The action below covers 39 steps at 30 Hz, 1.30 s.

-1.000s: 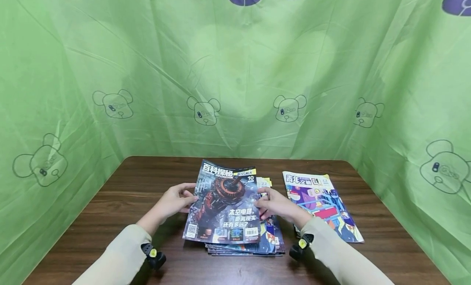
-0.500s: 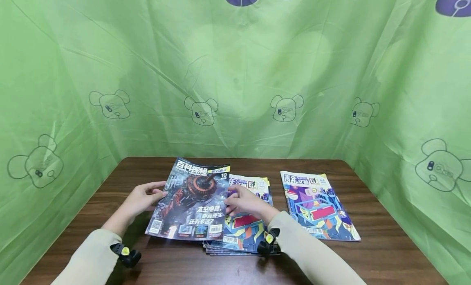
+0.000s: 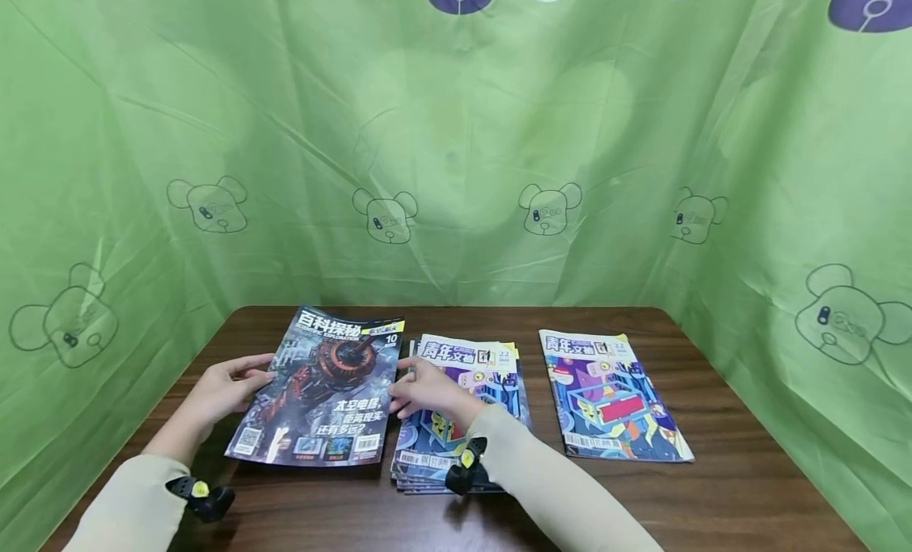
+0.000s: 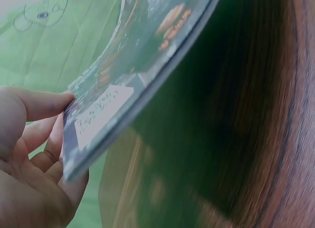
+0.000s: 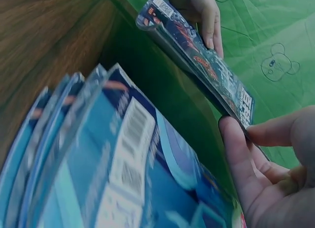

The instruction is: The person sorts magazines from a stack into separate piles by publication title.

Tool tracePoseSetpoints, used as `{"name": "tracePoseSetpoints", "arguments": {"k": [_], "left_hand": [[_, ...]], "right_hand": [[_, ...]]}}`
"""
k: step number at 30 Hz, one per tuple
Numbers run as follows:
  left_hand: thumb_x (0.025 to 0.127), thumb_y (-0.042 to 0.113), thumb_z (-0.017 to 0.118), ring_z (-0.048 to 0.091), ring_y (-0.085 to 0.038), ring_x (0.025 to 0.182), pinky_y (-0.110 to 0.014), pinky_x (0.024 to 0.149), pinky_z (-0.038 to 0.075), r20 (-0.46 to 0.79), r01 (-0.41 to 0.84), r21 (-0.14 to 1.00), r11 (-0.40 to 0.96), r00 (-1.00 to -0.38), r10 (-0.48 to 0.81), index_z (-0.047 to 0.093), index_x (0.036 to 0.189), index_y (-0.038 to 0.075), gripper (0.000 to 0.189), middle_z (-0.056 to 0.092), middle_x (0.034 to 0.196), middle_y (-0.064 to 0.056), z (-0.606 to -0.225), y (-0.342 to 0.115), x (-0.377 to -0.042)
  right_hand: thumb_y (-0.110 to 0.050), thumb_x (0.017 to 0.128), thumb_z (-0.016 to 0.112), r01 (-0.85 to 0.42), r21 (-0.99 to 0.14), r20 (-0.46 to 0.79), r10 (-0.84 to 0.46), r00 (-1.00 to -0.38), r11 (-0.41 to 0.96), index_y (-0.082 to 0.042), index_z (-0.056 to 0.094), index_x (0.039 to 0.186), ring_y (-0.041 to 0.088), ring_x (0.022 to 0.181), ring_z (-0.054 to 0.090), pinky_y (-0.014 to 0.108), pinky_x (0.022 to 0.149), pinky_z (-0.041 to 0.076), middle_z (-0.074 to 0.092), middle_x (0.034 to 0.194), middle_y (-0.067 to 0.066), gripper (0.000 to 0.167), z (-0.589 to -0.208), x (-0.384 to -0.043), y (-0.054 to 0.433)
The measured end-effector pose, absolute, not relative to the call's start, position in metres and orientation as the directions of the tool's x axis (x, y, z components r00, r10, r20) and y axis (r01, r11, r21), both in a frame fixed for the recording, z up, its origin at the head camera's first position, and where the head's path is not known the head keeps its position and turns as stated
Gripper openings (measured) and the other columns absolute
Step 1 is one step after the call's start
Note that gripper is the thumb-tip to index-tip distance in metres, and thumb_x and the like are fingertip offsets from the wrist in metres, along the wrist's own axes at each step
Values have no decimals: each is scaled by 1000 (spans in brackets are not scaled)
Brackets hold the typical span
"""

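Observation:
Between both hands, raised above the left part of the table, is a dark magazine point(image 3: 324, 390) with a red and black machine on its cover. My left hand point(image 3: 226, 390) pinches its left edge, thumb on top and fingers beneath, as the left wrist view shows. On the opposite edge, my right hand point(image 3: 427, 390) pinches it between thumb and fingers. Below the right forearm lies a stack of magazines point(image 3: 466, 370), a colourful purple and blue cover on top. In the right wrist view several magazine spines point(image 5: 54, 134) show in that stack, beside the right hand.
Apart to the right lies another magazine point(image 3: 616, 405) with the same purple and blue cover. The dark wooden table point(image 3: 734, 473) carries everything. Green cloth point(image 3: 456, 275) with bear outlines hangs behind the table and at both sides.
Both hands have carried the dark magazine leftward, off the stack and over the table's left part. The purple and blue cover atop the stack has come into view. The right-hand magazine stays put.

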<state>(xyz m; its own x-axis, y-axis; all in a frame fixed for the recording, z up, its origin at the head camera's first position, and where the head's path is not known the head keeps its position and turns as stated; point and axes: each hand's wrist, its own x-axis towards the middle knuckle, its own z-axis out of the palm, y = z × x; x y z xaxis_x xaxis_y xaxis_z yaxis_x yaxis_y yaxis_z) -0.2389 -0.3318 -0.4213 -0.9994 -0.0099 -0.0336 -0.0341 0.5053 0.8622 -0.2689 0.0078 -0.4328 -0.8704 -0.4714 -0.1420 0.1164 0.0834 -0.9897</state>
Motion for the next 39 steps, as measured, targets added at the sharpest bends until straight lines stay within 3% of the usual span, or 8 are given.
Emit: {"name": "tracePoseSetpoints", "arguments": {"k": [8, 20, 24, 27, 31, 36, 39], "left_hand": [[101, 28, 61, 63, -12, 77, -33, 65, 59, -32, -50, 849, 526, -999, -43, 41, 147, -7, 62, 65, 110, -14, -426, -353, -242], [101, 26, 60, 64, -11, 76, -31, 64, 58, -53, -98, 833, 544, -994, -99, 42, 146, -9, 60, 70, 105, -12, -436, -370, -251], [101, 26, 59, 65, -15, 76, -31, 63, 58, -66, -114, 823, 556, -992, -107, 42, 145, -10, 59, 69, 108, -17, -441, -370, -254], [101, 28, 59, 64, -23, 86, -29, 64, 55, -56, -115, 783, 612, -992, -115, 45, 144, -9, 58, 63, 118, -29, -445, -371, -256], [100, 28, 61, 62, -23, 87, -28, 64, 52, -46, -117, 754, 647, -991, -126, 49, 140, -11, 57, 57, 122, -35, -450, -374, -256], [98, 23, 63, 60, -15, 72, -29, 57, 54, -70, -146, 769, 623, -987, -145, 50, 137, -13, 55, 66, 100, -17, -456, -376, -254], [97, 24, 64, 60, -15, 72, -29, 57, 55, -86, -165, 766, 622, -984, -155, 51, 136, -13, 55, 66, 99, -15, -457, -376, -254]], "right_hand": [[5, 94, 62, 106, -990, -135, -442, -887, 90, 6, 39, 138, 19, 64, 65, 30, 56, 60, 66, 92, 15, 50, -433, -272, -21], [7, 93, 62, 124, -982, -172, -399, -900, 145, 9, 42, 138, 18, 62, 64, 33, 59, 61, 66, 87, 13, 50, -445, -286, -48], [10, 91, 61, 129, -980, -177, -367, -913, 152, 11, 44, 136, 20, 62, 63, 33, 60, 62, 64, 85, 14, 48, -442, -286, -53], [10, 90, 61, 129, -975, -185, -337, -923, 183, 11, 47, 135, 20, 62, 65, 33, 61, 62, 64, 82, 14, 47, -440, -284, -56], [8, 91, 62, 137, -964, -203, -303, -931, 226, 10, 49, 135, 19, 60, 66, 31, 61, 62, 64, 77, 13, 47, -442, -282, -61], [8, 90, 62, 139, -949, -220, -281, -934, 282, 10, 51, 136, 22, 62, 70, 29, 59, 61, 68, 72, 16, 48, -446, -280, -62], [7, 90, 62, 106, -939, -208, -294, -933, 327, 12, 51, 137, 26, 64, 72, 29, 59, 61, 69, 71, 17, 48, -445, -280, -61]]}}
